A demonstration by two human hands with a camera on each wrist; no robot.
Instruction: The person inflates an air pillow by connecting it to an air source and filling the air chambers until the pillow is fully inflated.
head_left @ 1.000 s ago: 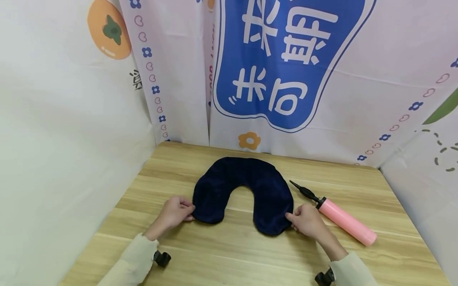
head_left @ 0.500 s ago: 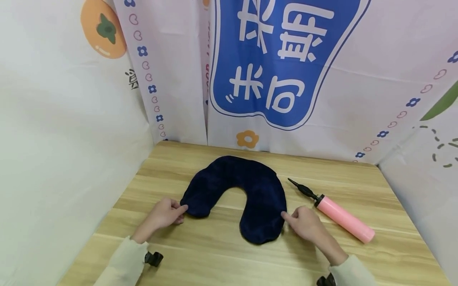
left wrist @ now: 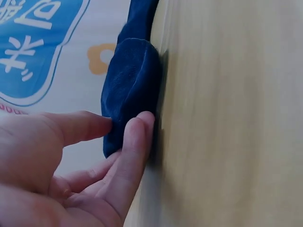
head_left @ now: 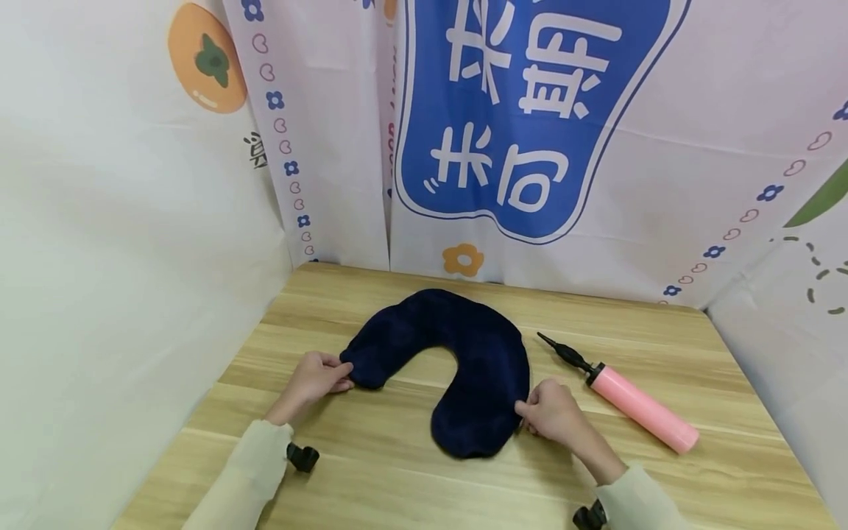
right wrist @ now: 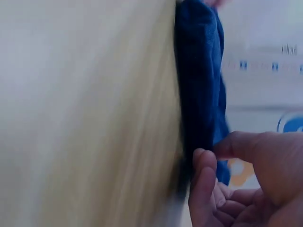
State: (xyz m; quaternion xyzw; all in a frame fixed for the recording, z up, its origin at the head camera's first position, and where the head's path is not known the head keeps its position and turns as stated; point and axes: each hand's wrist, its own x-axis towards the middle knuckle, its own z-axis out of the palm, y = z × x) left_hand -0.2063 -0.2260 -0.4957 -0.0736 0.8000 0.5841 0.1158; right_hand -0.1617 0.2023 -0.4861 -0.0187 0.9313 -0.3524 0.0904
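A dark navy U-shaped neck pillow [head_left: 486, 353], limp and rather flat, lies on the wooden table with its opening toward the person. My left hand [head_left: 316, 379] pinches the tip of its left arm between thumb and fingers; the left wrist view shows the thumb on top of the fabric [left wrist: 130, 80] and fingertips beneath. On the other side, my right hand [head_left: 553, 412] pinches the outer edge of the right arm, close to its rounded end. In the right wrist view, thumb and forefinger meet at the edge of the blue cloth [right wrist: 196, 80].
A pink hand pump [head_left: 644, 407] with a black nozzle lies on the table [head_left: 371, 486] to the right of the pillow, just beyond my right hand. Printed white cloth [head_left: 344, 147] hangs behind the table and along both sides.
The pillow has turned on the table: its left arm has swung outward and up, its right arm down and inward. Both hands keep their pinch on it and have shifted slightly left.
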